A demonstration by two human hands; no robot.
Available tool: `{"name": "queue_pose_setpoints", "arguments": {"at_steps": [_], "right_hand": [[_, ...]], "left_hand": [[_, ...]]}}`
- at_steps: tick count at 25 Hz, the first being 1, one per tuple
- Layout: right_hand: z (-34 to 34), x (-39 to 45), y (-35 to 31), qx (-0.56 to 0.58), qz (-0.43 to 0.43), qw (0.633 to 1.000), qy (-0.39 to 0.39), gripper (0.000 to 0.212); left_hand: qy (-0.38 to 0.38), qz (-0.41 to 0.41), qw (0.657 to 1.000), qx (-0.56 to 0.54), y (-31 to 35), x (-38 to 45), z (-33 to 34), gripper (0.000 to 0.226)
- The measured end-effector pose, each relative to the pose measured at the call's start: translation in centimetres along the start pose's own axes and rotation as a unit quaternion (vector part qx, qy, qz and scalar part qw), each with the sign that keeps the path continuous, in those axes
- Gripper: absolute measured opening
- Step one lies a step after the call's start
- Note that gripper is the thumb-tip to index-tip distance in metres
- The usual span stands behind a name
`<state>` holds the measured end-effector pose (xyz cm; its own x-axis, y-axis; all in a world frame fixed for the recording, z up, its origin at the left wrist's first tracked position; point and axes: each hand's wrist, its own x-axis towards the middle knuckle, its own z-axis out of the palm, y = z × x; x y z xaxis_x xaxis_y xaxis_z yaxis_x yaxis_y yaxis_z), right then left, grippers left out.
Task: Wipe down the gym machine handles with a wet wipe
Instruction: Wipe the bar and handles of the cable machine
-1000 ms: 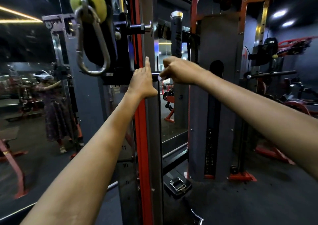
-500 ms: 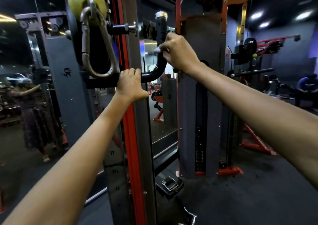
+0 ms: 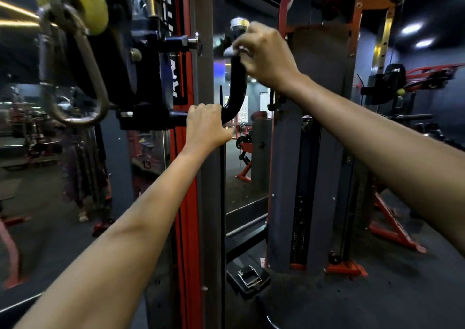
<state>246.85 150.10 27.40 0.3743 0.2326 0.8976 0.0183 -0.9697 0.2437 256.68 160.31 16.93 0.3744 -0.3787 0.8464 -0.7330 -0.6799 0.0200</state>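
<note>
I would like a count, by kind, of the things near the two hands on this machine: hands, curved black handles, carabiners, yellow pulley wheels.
Hands: 2, left hand and right hand
Curved black handle: 1
Carabiner: 1
Yellow pulley wheel: 1
Total: 5

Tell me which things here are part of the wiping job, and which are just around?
In the job:
curved black machine handle
white wet wipe, held by right hand
left hand, gripping the handle's lower end

Just around:
yellow pulley wheel
large steel carabiner
red upright rail
</note>
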Motion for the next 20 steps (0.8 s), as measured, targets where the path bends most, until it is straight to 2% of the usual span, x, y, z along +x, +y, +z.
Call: {"name": "queue_pose_setpoints", "arguments": {"at_steps": [5,8,11,16,20], "right_hand": [[2.6,0.1,0.7,0.059,0.008,0.998,0.013,0.025],[4.1,-3.1,0.1,0.067,-0.022,0.997,-0.023,0.015],[2.9,-3.3,0.0,0.064,-0.054,0.994,-0.077,0.020],[0.6,1.5,0.6,0.030,0.029,0.998,0.044,0.028],[2.8,-0.6,0.6,0.052,-0.002,0.993,0.104,0.011]], "left_hand": [[0.002,-0.001,1.000,-0.006,0.0,0.1,0.2,0.033],[-0.018,0.001,1.000,0.005,0.0,0.2,0.0,0.038],[-0.029,0.001,0.999,0.014,0.1,0.2,-0.2,0.040],[-0.039,0.005,0.999,0.010,-0.1,0.2,-0.3,0.040],[-0.033,0.010,0.999,0.009,-0.1,0.1,-0.2,0.036]]}}
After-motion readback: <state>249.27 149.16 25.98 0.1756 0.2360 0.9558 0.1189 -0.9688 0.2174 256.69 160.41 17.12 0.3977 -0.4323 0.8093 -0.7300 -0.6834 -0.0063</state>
